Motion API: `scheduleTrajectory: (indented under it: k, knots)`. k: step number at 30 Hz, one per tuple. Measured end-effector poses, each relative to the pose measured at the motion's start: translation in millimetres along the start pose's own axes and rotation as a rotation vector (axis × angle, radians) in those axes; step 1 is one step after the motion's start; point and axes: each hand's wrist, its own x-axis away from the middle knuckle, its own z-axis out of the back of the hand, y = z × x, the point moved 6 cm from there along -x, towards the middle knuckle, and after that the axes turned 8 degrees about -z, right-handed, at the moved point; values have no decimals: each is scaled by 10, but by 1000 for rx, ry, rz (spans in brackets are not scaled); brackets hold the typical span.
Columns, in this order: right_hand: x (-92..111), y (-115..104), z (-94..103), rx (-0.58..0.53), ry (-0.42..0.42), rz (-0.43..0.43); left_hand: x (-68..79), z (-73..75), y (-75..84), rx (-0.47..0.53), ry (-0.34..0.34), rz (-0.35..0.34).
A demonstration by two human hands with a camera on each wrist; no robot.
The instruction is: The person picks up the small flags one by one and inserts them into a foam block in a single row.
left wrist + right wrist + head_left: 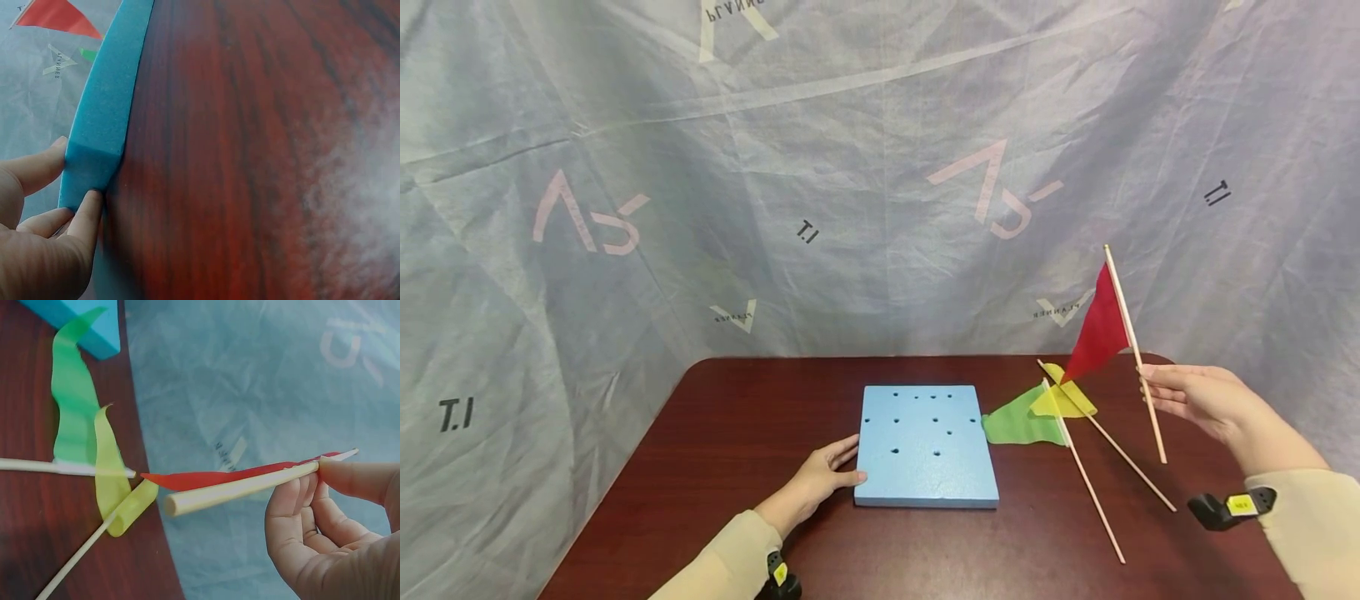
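A light-blue board (917, 479) with several small holes in its top lies flat on the table. My left hand (814, 481) holds its left edge near the front corner, the thumb at the upper edge and fingers (87, 215) against the side and lower edge. My right hand (1210, 404) pinches the wooden stick of a red flag (1101, 329) between thumb and fingers. This flag is raised above the table, its stick tilted and its cloth hanging to the left. Below it lie a green flag (1022, 421) and a yellow flag (1078, 398), overlapping.
The dark red-brown wooden table (737, 425) ends at a grey printed curtain (880, 208) hanging behind it. The green flag's tip reaches the board's right edge. Both loose flags' sticks point toward the front right. A wrist camera (1225, 508) sits by the right sleeve.
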Motion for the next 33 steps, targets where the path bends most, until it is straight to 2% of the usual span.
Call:
scheduleTrajectory:
  k: [4, 11, 17, 25, 33]
  knots:
    - [-30, -36, -124, 11, -9, 10, 10, 1, -15, 1, 0, 0]
    - [-69, -109, -319, 103, 47, -2, 8, -5, -19, 4, -1, -5]
    - [-99, -146, -482, 121, 35, 15, 10, -13, -26, 6, -1, -4]
    - [-163, -193, -677, 61, -21, 97, 4, -2, -20, 11, -8, -10]
    - [-262, -196, -878, 109, -18, 156, 8, -13, 21, 40, -17, -37]
